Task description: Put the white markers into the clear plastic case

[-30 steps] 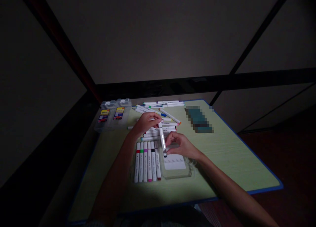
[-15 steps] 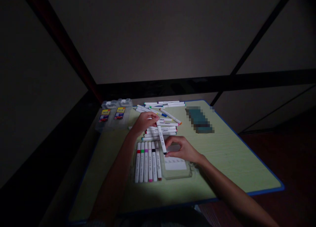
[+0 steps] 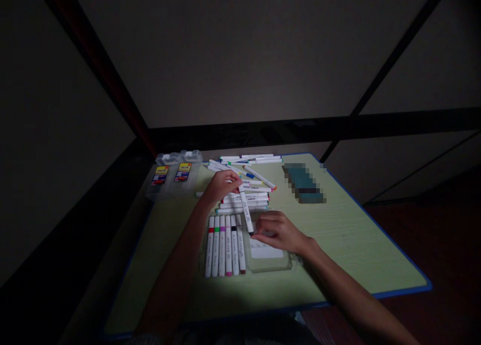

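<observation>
Tilted over the table is a white marker (image 3: 245, 210) with a dark lower end. My left hand (image 3: 222, 187) pinches its upper end. At the lower end is my right hand (image 3: 280, 231), its fingers curled and its thumb and fingertips closed in on the dark tip. Below lies an open clear plastic case (image 3: 269, 270). Its left half carries a row of white markers (image 3: 221, 247) with red, green, purple and black bands; its right half holds a white label sheet (image 3: 268, 251), partly behind my right hand. More loose white markers (image 3: 246, 201) lie just beyond the case.
Further markers (image 3: 259, 159) are scattered toward the table's far edge. Two clear cases with colourful labels (image 3: 171, 185) stand at the back left. A pixelated teal object (image 3: 304, 182) lies at the right. The pale green table (image 3: 356, 250) has a blue rim; a wall rises behind it.
My right hand has shifted slightly right and down, its fingers curling more near the marker's lower end. My left hand and the marker have barely moved.
</observation>
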`<state>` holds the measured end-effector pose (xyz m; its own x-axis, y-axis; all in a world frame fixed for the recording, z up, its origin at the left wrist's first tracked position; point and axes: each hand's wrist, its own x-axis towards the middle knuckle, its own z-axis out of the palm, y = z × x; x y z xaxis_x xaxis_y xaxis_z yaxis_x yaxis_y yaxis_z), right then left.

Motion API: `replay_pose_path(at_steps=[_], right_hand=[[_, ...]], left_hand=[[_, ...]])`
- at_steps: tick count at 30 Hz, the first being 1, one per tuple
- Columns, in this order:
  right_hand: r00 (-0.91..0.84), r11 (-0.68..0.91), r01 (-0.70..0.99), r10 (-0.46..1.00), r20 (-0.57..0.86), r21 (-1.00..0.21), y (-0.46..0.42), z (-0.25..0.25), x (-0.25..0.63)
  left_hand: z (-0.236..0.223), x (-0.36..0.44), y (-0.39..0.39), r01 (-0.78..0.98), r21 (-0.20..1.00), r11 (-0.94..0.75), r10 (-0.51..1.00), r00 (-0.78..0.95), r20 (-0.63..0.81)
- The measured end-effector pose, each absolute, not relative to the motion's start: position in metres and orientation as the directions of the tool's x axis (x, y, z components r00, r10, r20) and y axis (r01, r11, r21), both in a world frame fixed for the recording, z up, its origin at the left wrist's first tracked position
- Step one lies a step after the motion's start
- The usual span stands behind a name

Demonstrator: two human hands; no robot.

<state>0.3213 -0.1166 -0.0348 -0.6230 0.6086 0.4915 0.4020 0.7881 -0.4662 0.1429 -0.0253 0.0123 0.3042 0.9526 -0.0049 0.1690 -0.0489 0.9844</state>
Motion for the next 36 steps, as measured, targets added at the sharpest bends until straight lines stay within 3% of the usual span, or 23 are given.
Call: replay_pose_path(at_steps=[5,9,14,21,28,36], right_hand=[[-0.749,0.861,0.484,0.501,0.435,-0.157,-0.125,-0.030,0.322],[-0.817,0.888,0.459,0.438,0.375,-0.036,-0.134,-0.021,0.320],[-0.837,0.866,0.496,0.496,0.231,-0.065,-0.143,-0.016,0.316],[-0.826,0.826,0.563,0.563,0.019,-0.013,-0.150,-0.017,0.307],[-0.817,0.817,0.576,0.576,-0.002,0.004,-0.156,-0.018,0.307],[-0.731,0.738,0.670,0.674,0.105,-0.076,-0.176,-0.030,0.316]], left_hand=[[0.008,0.142,-0.024,0.233,0.970,-0.066,0.920,0.390,-0.031],[0.006,0.144,-0.025,0.291,0.954,-0.065,0.873,0.479,-0.086],[0.003,0.147,-0.027,0.387,0.918,-0.085,0.835,0.531,-0.146],[-0.008,0.145,-0.022,0.465,0.869,-0.171,0.817,0.559,-0.138],[-0.018,0.141,-0.017,0.461,0.861,-0.213,0.786,0.605,-0.130],[-0.025,0.146,-0.020,0.529,0.822,-0.210,0.772,0.606,-0.192]])
